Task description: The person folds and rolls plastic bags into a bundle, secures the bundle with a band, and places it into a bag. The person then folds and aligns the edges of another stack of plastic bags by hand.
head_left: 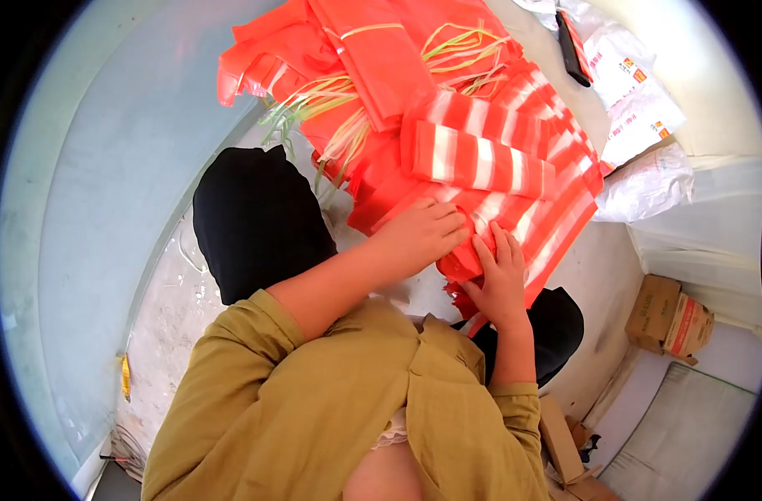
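Observation:
A pile of thin red plastic sheeting [364, 71], partly with white stripes, spreads out in front of me. My left hand [427, 235] is closed over its near edge, fingertips pressed into the red plastic. Beside it, my right hand [499, 280] grips the bunched red plastic [463, 260] between thumb and fingers. Just beyond both hands lies a folded red-and-white striped bundle [481, 159]. Thin yellow-green and white strips [339, 100] trail across the pile. What lies under my palms is hidden.
White printed plastic bags [640, 108] and a black phone-like object [574, 50] lie at the upper right. A cardboard box [653, 313] stands at the right, with more cardboard [560, 438] lower down. A pale blue curved panel [105, 192] borders the left.

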`<state>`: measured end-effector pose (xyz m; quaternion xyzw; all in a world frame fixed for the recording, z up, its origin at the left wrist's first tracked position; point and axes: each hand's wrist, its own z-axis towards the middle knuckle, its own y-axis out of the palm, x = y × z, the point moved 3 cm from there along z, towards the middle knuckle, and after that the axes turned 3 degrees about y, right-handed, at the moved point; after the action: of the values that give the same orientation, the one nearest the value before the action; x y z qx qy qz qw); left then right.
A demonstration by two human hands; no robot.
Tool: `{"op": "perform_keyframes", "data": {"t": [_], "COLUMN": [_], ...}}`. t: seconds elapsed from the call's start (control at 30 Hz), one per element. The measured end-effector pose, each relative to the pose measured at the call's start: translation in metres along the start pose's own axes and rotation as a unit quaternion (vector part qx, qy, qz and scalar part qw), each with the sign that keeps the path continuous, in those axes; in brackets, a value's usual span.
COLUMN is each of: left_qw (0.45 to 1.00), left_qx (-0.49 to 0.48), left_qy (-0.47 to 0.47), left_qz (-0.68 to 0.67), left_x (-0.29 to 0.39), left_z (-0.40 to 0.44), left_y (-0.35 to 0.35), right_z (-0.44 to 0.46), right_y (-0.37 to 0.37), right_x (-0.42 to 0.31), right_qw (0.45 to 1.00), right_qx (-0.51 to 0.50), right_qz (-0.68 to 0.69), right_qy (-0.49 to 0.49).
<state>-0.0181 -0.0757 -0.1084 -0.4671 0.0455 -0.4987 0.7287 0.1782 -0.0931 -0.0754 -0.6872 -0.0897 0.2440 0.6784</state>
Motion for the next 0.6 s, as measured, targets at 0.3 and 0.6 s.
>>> {"op": "perform_keyframes", "data": {"t": [0.3, 0.6], "left_qw": [0.997, 0.998], "left_qx": [0.011, 0.013], "left_qy": [-0.077, -0.066], "left_qz": [-0.011, -0.017], "left_x": [-0.013, 0.001], "left_z": [0.005, 0.016], "left_y": [0.009, 0.007], "right_z": [0.010, 0.015], "right_y": [0.010, 0.009], "right_x": [0.035, 0.049], "right_qw": [0.983, 0.886], "right_qx": [0.002, -0.049], "right_qz": [0.176, 0.392], "right_qy": [0.061, 0.242]}}
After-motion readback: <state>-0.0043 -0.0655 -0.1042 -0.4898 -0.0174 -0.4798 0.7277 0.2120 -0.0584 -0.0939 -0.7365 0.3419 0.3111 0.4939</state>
